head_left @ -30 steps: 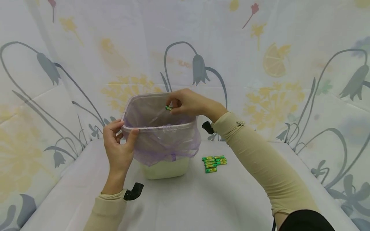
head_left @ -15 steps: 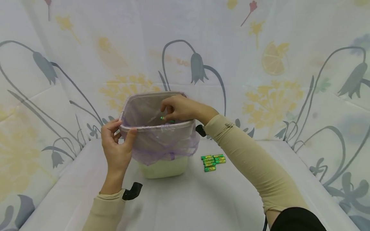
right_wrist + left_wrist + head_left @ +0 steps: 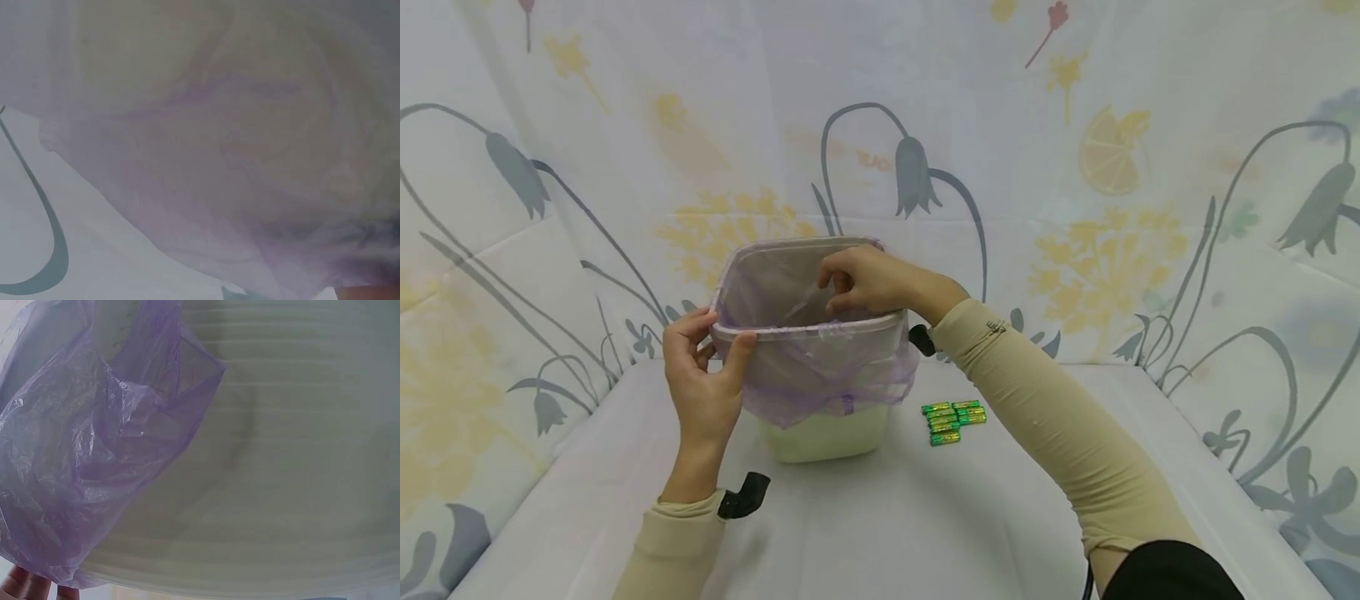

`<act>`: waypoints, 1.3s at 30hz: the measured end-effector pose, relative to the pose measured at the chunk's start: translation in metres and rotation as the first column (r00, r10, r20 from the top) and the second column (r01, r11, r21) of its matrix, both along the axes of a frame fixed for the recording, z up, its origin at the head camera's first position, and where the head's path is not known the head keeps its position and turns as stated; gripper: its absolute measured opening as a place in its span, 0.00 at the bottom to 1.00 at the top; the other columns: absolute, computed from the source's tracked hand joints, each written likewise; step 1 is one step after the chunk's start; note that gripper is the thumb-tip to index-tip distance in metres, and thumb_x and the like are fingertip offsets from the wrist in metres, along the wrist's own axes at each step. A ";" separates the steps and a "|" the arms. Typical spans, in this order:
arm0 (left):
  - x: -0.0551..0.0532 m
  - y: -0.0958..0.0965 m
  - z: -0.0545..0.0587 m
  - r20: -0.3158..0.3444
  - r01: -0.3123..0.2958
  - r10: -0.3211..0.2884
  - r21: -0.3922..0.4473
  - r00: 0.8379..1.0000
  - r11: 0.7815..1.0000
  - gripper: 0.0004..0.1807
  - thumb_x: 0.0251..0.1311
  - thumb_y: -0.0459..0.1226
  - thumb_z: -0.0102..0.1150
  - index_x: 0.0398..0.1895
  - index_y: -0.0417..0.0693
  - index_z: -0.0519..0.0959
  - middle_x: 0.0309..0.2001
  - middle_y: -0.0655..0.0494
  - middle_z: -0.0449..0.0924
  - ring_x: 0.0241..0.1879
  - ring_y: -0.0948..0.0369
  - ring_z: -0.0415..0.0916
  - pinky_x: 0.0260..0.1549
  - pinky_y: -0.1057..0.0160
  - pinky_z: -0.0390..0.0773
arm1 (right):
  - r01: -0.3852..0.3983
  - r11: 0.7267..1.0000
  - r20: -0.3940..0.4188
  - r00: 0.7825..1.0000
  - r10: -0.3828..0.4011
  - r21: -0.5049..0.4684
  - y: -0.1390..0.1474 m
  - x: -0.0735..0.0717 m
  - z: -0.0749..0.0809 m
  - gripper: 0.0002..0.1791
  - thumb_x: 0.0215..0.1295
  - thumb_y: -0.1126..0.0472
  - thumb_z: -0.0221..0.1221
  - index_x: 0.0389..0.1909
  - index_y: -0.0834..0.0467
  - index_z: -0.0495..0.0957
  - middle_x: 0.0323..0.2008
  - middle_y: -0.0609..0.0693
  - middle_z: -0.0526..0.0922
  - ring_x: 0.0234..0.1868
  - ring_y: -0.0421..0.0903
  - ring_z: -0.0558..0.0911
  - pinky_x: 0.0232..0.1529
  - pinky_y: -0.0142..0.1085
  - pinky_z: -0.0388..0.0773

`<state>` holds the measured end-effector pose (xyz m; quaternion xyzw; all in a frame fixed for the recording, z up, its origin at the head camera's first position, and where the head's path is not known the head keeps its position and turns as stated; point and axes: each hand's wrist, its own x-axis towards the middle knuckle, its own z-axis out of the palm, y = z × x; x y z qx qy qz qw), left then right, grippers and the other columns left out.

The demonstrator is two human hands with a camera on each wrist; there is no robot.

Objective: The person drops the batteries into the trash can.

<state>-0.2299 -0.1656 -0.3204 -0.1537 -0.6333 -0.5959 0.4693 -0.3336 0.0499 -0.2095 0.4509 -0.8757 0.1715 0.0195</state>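
Note:
My left hand grips the near left rim of a pale plastic trash bin, thumb outside and fingers at the corner. A translucent purple trash bag lines the bin and hangs over its rim; in the left wrist view the bag drapes the ribbed bin wall. Over the bin's mouth, on its right side, is my right hand, fingers loosely bent, with no battery seen between fingertips and thumb. Right of the bin, several green and gold batteries lie close together.
A white cloth covers the table. Behind and at the sides hangs a floral-printed curtain. Black wrist mounts sit on both forearms. In the right wrist view, the bag fills most of the picture.
My right hand has lowered into the bin's mouth. The battery it pinched left the fingers and is out of sight. My left hand has kept its grip on the rim.

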 end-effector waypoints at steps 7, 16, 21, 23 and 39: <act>0.004 0.000 -0.001 0.010 -0.006 0.006 -0.005 1.000 1.000 0.29 0.52 0.33 0.70 0.50 0.25 0.66 0.56 0.42 0.68 0.52 0.52 0.70 0.46 0.67 0.71 | 0.010 0.992 -0.045 0.999 -0.016 -0.129 0.020 0.002 0.006 0.14 0.60 0.58 0.66 0.45 0.57 0.78 0.29 0.48 0.77 0.32 0.42 0.75 0.39 0.34 0.74; 0.009 0.002 0.006 0.004 -0.008 0.008 -0.002 1.000 1.000 0.30 0.53 0.33 0.69 0.49 0.21 0.64 0.56 0.35 0.66 0.52 0.49 0.69 0.46 0.68 0.71 | 0.112 0.955 -0.054 0.990 -0.131 -0.274 0.080 0.005 0.005 0.14 0.59 0.60 0.66 0.45 0.57 0.79 0.28 0.48 0.77 0.27 0.42 0.75 0.33 0.35 0.74; 0.004 -0.003 0.000 0.008 -0.007 0.007 0.009 1.000 1.000 0.30 0.52 0.36 0.71 0.50 0.25 0.66 0.56 0.43 0.68 0.52 0.53 0.70 0.46 0.68 0.71 | 0.155 0.961 -0.004 0.987 -0.160 -0.230 0.106 0.006 -0.018 0.14 0.61 0.58 0.65 0.46 0.57 0.78 0.29 0.48 0.77 0.28 0.44 0.75 0.33 0.37 0.74; 0.003 -0.003 -0.001 0.007 -0.004 0.004 0.004 1.000 1.000 0.30 0.53 0.36 0.70 0.50 0.25 0.66 0.56 0.45 0.69 0.52 0.53 0.71 0.46 0.67 0.71 | 0.159 0.965 0.016 0.987 -0.160 -0.206 0.114 0.007 -0.032 0.14 0.61 0.58 0.65 0.46 0.57 0.78 0.29 0.48 0.78 0.29 0.44 0.75 0.33 0.38 0.74; 0.006 0.004 0.002 0.032 0.009 -0.009 0.005 0.999 1.000 0.29 0.52 0.32 0.70 0.50 0.26 0.66 0.56 0.44 0.67 0.52 0.53 0.70 0.48 0.68 0.71 | 0.151 0.988 0.157 0.977 -0.147 -0.013 0.139 0.026 -0.153 0.14 0.60 0.58 0.65 0.45 0.54 0.77 0.34 0.46 0.77 0.33 0.40 0.75 0.36 0.36 0.75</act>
